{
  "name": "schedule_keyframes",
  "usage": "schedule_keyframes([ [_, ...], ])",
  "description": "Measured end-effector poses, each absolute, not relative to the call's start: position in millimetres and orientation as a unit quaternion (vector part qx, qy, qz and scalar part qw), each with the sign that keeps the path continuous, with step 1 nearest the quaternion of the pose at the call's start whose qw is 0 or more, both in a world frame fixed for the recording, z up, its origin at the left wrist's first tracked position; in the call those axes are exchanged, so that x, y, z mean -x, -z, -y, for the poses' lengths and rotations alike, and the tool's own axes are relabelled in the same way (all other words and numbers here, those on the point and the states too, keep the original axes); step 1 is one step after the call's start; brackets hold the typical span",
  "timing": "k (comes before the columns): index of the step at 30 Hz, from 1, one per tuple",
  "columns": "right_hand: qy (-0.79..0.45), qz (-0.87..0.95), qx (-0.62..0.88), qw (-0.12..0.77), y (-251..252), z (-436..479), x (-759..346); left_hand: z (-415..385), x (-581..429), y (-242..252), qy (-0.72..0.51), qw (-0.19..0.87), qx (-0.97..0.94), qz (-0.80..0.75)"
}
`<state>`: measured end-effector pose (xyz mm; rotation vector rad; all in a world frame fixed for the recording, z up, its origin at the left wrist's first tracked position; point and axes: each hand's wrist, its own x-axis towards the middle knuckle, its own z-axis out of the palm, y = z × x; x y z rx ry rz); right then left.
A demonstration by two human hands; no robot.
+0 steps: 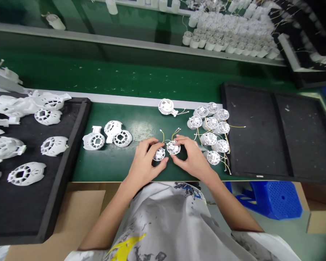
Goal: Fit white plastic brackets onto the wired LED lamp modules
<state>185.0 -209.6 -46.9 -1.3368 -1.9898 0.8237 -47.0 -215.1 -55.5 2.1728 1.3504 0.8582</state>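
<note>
My left hand (147, 159) is closed round a small white fan motor (159, 154) with a slotted round top, low over the green table. Beside it, my right hand (191, 156) grips a second white fan motor (173, 148) between thumb and fingers. Thin yellow and white wires rise from both. To the right stands a cluster of similar motors (210, 123) with loose wires. Left of my hands lie a few white slotted housings (122, 138). Farther back is a white housing with a motor in it (166, 107), its wires pointing right.
A black tray (47, 214) at the left holds several white housings (27, 173). Another black tray (255, 145) lies at the right. Many white motors (228, 36) crowd the back shelf (125, 41). A blue stool (277, 199) stands under the table's right side.
</note>
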Motion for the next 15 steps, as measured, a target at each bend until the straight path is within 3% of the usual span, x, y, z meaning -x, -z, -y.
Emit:
schedule_keyframes([
  [3, -0.324, 0.731, 0.522, 0.298, 51.5, 209.7, -183.7, 206.6, 41.9, 43.6, -0.339, 0.149, -0.794, -0.483],
  [8, -0.342, 0.716, 0.513, 0.328, 57.5, 212.9, -183.1, 179.4, 32.4, 22.6, -0.206, 0.061, -0.870, -0.443],
  [15, -0.331, 0.728, 0.507, 0.323, 63.3, 213.2, -182.4, 165.9, 28.6, 27.4, -0.233, 0.109, -0.863, -0.435],
])
